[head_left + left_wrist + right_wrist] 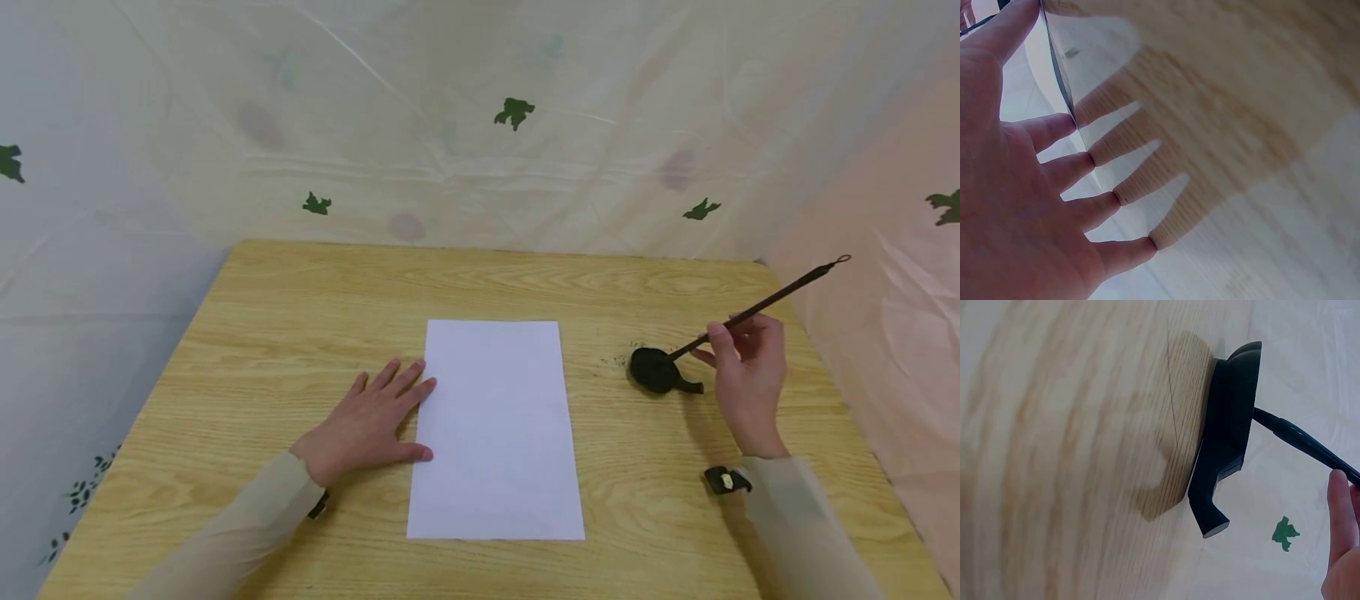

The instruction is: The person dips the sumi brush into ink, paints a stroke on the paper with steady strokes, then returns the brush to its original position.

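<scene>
A blank white sheet of paper (497, 429) lies upright in the middle of the wooden table (300, 300). My left hand (371, 421) lies flat on the table with spread fingers (1072, 169), its fingertips and thumb touching the paper's left edge. My right hand (742, 367) pinches a long dark brush (765, 307) by its shaft. The brush tip dips into a small black ink dish (656, 370) with a short handle, right of the paper. In the right wrist view the ink dish (1229, 437) appears side-on with the brush (1297, 440) entering it.
A pale plastic sheet with green leaf prints (514, 111) hangs as a backdrop behind and beside the table. Small ink specks (618, 358) mark the wood left of the dish. Bare wood stretches along the table's far edge.
</scene>
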Action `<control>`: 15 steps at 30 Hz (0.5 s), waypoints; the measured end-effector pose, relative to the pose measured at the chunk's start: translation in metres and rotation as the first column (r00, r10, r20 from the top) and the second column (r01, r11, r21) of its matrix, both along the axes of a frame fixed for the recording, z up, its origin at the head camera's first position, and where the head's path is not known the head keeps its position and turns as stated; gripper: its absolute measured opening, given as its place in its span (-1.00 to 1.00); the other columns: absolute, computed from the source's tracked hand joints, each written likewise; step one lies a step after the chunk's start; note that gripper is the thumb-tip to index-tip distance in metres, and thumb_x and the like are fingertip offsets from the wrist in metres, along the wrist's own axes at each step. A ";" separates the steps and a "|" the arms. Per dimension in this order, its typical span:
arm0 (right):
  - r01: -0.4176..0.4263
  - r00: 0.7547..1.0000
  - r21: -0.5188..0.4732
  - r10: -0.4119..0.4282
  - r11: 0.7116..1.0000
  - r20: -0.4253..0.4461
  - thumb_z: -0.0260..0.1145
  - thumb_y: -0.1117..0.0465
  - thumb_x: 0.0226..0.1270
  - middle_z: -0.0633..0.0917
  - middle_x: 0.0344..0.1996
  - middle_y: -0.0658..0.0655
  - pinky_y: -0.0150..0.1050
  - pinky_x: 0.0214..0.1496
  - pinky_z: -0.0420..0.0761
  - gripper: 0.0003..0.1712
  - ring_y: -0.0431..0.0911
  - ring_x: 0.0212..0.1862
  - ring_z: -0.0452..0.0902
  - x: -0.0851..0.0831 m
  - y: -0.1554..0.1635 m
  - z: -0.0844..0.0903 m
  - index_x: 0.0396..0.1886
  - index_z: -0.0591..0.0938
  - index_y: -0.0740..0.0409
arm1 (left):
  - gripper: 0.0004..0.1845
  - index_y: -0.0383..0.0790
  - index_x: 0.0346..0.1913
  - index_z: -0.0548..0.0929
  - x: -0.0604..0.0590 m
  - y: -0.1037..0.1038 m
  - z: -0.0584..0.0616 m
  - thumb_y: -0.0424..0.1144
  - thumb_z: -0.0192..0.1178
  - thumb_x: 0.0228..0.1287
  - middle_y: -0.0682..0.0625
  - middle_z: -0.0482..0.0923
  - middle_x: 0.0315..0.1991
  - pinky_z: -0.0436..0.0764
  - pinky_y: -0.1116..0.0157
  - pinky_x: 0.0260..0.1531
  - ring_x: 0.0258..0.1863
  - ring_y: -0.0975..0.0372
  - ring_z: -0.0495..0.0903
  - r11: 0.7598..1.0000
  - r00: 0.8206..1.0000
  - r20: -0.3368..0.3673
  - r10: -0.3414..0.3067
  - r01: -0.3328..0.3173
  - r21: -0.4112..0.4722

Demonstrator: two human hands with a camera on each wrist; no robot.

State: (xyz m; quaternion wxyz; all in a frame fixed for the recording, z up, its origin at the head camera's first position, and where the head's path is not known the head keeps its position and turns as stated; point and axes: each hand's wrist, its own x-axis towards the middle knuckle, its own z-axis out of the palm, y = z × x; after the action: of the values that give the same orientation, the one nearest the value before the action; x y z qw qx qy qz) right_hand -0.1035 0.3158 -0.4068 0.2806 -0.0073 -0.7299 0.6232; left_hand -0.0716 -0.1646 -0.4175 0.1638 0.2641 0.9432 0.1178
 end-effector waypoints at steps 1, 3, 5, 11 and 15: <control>0.001 1.000 0.004 -0.001 1.000 0.004 0.30 0.34 0.49 0.52 -0.13 0.13 -0.37 -0.20 0.72 -0.66 -0.13 -0.15 0.67 0.000 0.000 0.000 0.15 0.46 0.34 | 0.05 -0.08 0.64 0.22 0.000 0.000 0.000 0.36 0.34 0.22 -0.09 -0.03 0.68 0.03 -0.40 0.42 0.63 -0.19 -0.10 1.000 1.000 0.000 0.000 0.000 -0.001; 0.002 1.000 0.017 -0.002 1.000 0.010 0.30 0.33 0.49 0.52 -0.13 0.12 -0.37 -0.20 0.72 -0.65 -0.12 -0.14 0.67 -0.001 0.000 -0.001 0.15 0.46 0.35 | 0.05 -0.08 0.64 0.22 0.000 0.000 0.000 0.36 0.34 0.22 -0.09 -0.04 0.68 0.02 -0.40 0.42 0.63 -0.19 -0.10 1.000 1.000 0.001 0.001 -0.001 0.000; 0.009 1.000 0.040 -0.009 0.999 0.020 0.30 0.32 0.50 0.52 -0.12 0.11 -0.37 -0.18 0.71 -0.65 -0.13 -0.12 0.66 -0.002 0.001 -0.001 0.16 0.45 0.34 | 0.05 -0.08 0.64 0.22 0.000 0.000 0.000 0.36 0.34 0.22 -0.09 -0.04 0.68 0.01 -0.39 0.42 0.63 -0.18 -0.11 1.000 1.000 0.004 0.003 -0.003 0.002; 0.025 0.999 0.095 -0.030 0.995 0.045 0.30 0.28 0.51 0.52 -0.12 0.09 -0.37 -0.14 0.71 -0.67 -0.17 -0.10 0.67 -0.003 0.001 -0.002 0.15 0.47 0.29 | 0.05 -0.07 0.64 0.21 0.000 -0.001 0.001 0.36 0.34 0.23 -0.09 -0.04 0.68 0.00 -0.39 0.43 0.63 -0.18 -0.12 1.000 1.000 0.010 0.005 -0.006 0.010; 0.041 0.997 0.160 -0.050 0.986 0.053 0.28 0.30 0.53 0.53 -0.12 0.05 -0.39 -0.12 0.70 -0.66 -0.16 -0.09 0.68 -0.002 0.001 -0.002 0.17 0.45 0.32 | 0.05 -0.08 0.64 0.22 0.001 -0.001 0.002 0.35 0.34 0.23 -0.08 -0.04 0.68 0.00 -0.39 0.43 0.63 -0.18 -0.12 1.000 1.000 0.012 0.006 -0.006 0.012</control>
State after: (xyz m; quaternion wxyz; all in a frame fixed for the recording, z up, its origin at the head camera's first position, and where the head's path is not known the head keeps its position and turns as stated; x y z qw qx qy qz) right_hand -0.1058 0.3169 -0.4087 0.2737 -0.0194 -0.7845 0.5561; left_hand -0.0709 -0.1652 -0.4155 0.1677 0.2616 0.9422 0.1255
